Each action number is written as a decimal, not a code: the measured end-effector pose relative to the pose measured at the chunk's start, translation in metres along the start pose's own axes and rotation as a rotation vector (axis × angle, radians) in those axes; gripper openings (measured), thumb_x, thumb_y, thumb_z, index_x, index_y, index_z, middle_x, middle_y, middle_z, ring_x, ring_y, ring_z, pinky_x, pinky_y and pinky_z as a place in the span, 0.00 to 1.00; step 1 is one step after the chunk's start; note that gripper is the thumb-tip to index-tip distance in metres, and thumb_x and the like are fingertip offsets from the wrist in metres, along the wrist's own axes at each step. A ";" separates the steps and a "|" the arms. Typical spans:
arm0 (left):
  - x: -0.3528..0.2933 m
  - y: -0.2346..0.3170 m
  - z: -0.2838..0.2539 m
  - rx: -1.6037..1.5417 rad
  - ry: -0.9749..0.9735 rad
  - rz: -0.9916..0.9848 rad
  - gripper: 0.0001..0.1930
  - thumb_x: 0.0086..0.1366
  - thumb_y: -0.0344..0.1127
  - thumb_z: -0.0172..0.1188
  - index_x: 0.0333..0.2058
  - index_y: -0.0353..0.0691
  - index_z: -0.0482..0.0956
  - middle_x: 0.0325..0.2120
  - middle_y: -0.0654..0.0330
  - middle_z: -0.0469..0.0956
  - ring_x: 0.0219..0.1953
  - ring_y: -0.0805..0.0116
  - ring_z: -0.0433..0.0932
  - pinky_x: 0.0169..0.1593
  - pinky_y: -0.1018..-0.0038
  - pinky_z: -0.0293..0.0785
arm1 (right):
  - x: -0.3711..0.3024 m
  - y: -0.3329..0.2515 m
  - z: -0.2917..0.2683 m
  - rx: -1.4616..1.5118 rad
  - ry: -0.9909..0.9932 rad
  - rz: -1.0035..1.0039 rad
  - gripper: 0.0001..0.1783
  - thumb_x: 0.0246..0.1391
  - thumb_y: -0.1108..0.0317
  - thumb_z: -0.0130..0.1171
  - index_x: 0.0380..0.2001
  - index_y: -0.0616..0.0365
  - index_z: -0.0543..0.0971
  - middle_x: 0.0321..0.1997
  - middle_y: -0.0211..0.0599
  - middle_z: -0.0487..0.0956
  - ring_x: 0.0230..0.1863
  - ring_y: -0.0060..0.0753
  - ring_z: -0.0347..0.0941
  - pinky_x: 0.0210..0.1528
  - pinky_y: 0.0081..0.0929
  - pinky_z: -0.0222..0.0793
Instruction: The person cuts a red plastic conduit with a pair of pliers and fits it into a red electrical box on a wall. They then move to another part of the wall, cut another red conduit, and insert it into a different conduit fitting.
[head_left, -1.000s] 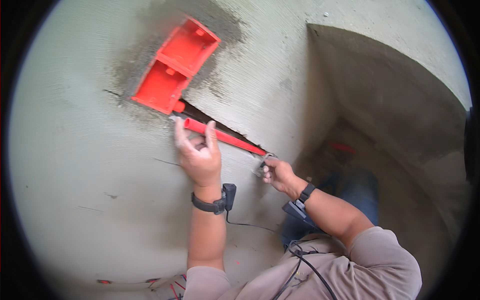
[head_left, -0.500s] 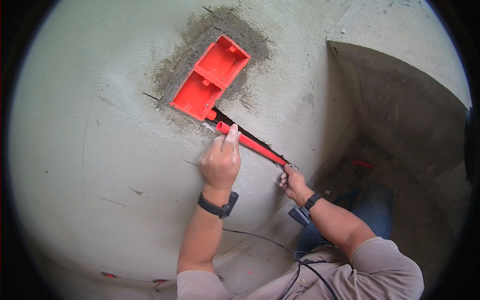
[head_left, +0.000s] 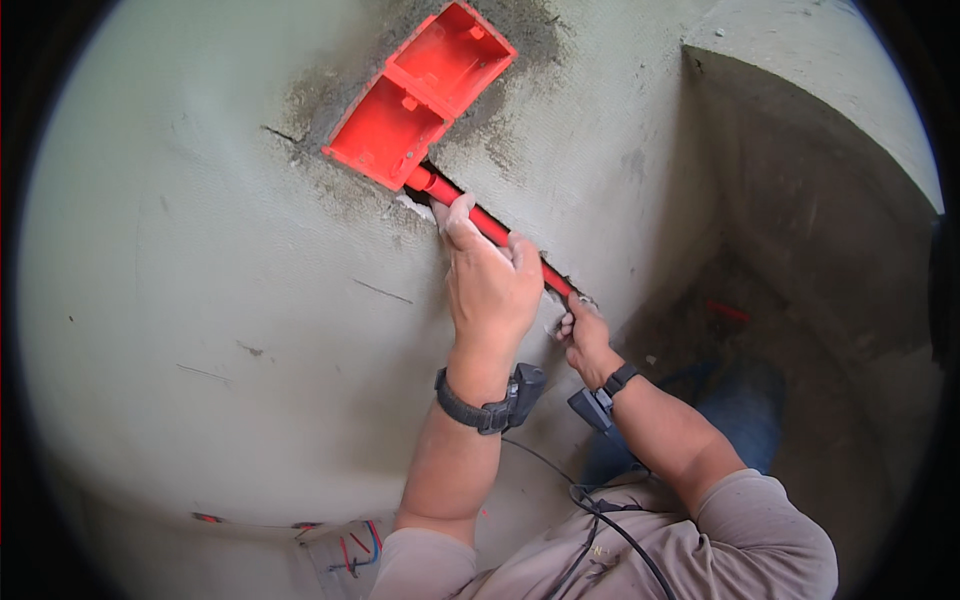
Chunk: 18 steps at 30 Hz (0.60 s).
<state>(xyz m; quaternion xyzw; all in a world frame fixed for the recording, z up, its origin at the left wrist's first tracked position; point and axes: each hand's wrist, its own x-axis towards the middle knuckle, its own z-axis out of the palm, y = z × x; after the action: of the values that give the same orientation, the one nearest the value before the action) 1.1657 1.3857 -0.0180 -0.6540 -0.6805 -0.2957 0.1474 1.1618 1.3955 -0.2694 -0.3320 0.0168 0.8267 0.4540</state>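
A red conduit pipe (head_left: 487, 225) lies along a narrow slot cut in the plastered wall. Its upper end meets the short stub (head_left: 418, 180) at the lower corner of a red double electrical box (head_left: 382, 132). My left hand (head_left: 493, 285) grips the pipe's upper part, with the thumb and fingers bent about it at the slot. Lower down, my right hand (head_left: 588, 335) pinches the pipe near the slot's lower end. Whether the pipe sits fully over the stub I cannot tell.
Rough grey mortar (head_left: 535, 50) surrounds the box. On the right, a wall opening (head_left: 800, 190) drops away beside the plaster, with a small red piece (head_left: 728, 311) lying inside. A black cable (head_left: 540, 458) runs over my shirt. Red and blue wires (head_left: 360, 548) show at the lower left.
The pipe's upper end has moved from beside the stub into line with it, into the slot. My left hand has turned and shifted right. The box appears higher in view.
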 end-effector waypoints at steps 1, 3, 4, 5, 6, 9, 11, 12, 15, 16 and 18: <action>0.000 0.006 -0.001 -0.065 -0.057 -0.086 0.31 0.63 0.34 0.56 0.60 0.27 0.56 0.56 0.33 0.65 0.43 0.49 0.78 0.50 0.60 0.72 | 0.001 0.000 0.000 0.010 -0.013 -0.007 0.15 0.63 0.54 0.58 0.30 0.52 0.71 0.19 0.27 0.69 0.17 0.23 0.63 0.19 0.26 0.64; -0.002 0.015 0.003 -0.252 -0.027 -0.164 0.34 0.62 0.35 0.58 0.62 0.26 0.54 0.57 0.34 0.63 0.40 0.55 0.79 0.49 0.62 0.73 | 0.000 0.000 -0.001 0.008 -0.009 0.001 0.15 0.63 0.55 0.58 0.29 0.52 0.71 0.19 0.27 0.69 0.17 0.23 0.63 0.19 0.26 0.64; -0.004 0.015 0.006 -0.379 0.057 -0.149 0.35 0.62 0.35 0.59 0.62 0.27 0.54 0.56 0.35 0.64 0.39 0.58 0.79 0.48 0.63 0.73 | -0.001 0.000 0.000 0.014 -0.006 0.001 0.15 0.63 0.55 0.58 0.28 0.52 0.71 0.19 0.27 0.69 0.17 0.23 0.63 0.19 0.25 0.64; -0.004 0.015 0.006 -0.375 0.082 -0.161 0.35 0.61 0.35 0.60 0.62 0.27 0.54 0.54 0.39 0.68 0.37 0.61 0.79 0.47 0.65 0.74 | -0.002 0.001 0.003 0.016 0.009 0.004 0.15 0.63 0.56 0.59 0.28 0.51 0.71 0.19 0.27 0.69 0.16 0.24 0.63 0.19 0.26 0.64; -0.004 0.018 0.005 -0.377 0.079 -0.162 0.35 0.61 0.35 0.60 0.62 0.27 0.54 0.54 0.39 0.68 0.37 0.61 0.79 0.47 0.65 0.74 | 0.000 -0.001 0.002 0.016 0.012 0.004 0.15 0.63 0.56 0.59 0.28 0.51 0.71 0.19 0.27 0.69 0.16 0.24 0.63 0.19 0.26 0.64; -0.003 0.025 0.003 -0.489 -0.026 -0.341 0.35 0.62 0.35 0.60 0.62 0.28 0.53 0.49 0.42 0.73 0.38 0.61 0.80 0.46 0.67 0.74 | 0.003 -0.002 -0.001 0.006 0.036 -0.006 0.15 0.62 0.56 0.60 0.27 0.51 0.71 0.18 0.27 0.70 0.16 0.23 0.63 0.19 0.26 0.64; -0.009 0.016 0.007 -0.526 -0.094 -0.330 0.32 0.62 0.35 0.61 0.60 0.31 0.59 0.47 0.40 0.76 0.40 0.58 0.80 0.46 0.67 0.75 | 0.003 0.000 -0.001 0.044 0.015 0.003 0.15 0.62 0.57 0.60 0.27 0.52 0.71 0.18 0.28 0.70 0.15 0.24 0.63 0.19 0.26 0.64; -0.014 0.009 0.009 -0.533 -0.116 -0.330 0.31 0.61 0.35 0.62 0.60 0.32 0.60 0.46 0.40 0.77 0.40 0.57 0.81 0.46 0.68 0.75 | 0.000 0.001 0.000 0.046 0.012 0.010 0.15 0.62 0.57 0.60 0.27 0.52 0.71 0.18 0.28 0.70 0.15 0.24 0.63 0.19 0.26 0.64; -0.020 -0.019 -0.004 0.233 0.022 0.342 0.15 0.60 0.32 0.61 0.46 0.37 0.77 0.45 0.42 0.79 0.41 0.48 0.82 0.45 0.65 0.77 | -0.002 -0.005 0.004 0.065 0.040 0.040 0.15 0.63 0.57 0.58 0.25 0.52 0.71 0.17 0.28 0.69 0.15 0.25 0.63 0.18 0.26 0.64; -0.016 -0.029 -0.014 0.234 0.021 0.353 0.15 0.60 0.32 0.61 0.46 0.37 0.77 0.45 0.42 0.79 0.41 0.48 0.82 0.45 0.65 0.77 | -0.003 -0.009 0.006 0.042 0.065 0.048 0.16 0.64 0.57 0.56 0.25 0.53 0.71 0.16 0.28 0.69 0.14 0.25 0.62 0.17 0.27 0.63; -0.010 -0.046 -0.031 0.181 -0.020 0.420 0.14 0.60 0.28 0.60 0.46 0.35 0.77 0.45 0.47 0.80 0.40 0.53 0.83 0.40 0.67 0.79 | -0.004 -0.012 0.008 0.023 0.085 0.061 0.16 0.65 0.58 0.55 0.25 0.53 0.71 0.16 0.29 0.68 0.14 0.26 0.61 0.16 0.28 0.62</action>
<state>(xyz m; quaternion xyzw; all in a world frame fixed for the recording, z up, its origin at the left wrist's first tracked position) 1.1163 1.3605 -0.0096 -0.7683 -0.5546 -0.1900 0.2571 1.1680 1.4020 -0.2580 -0.3611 0.0556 0.8249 0.4314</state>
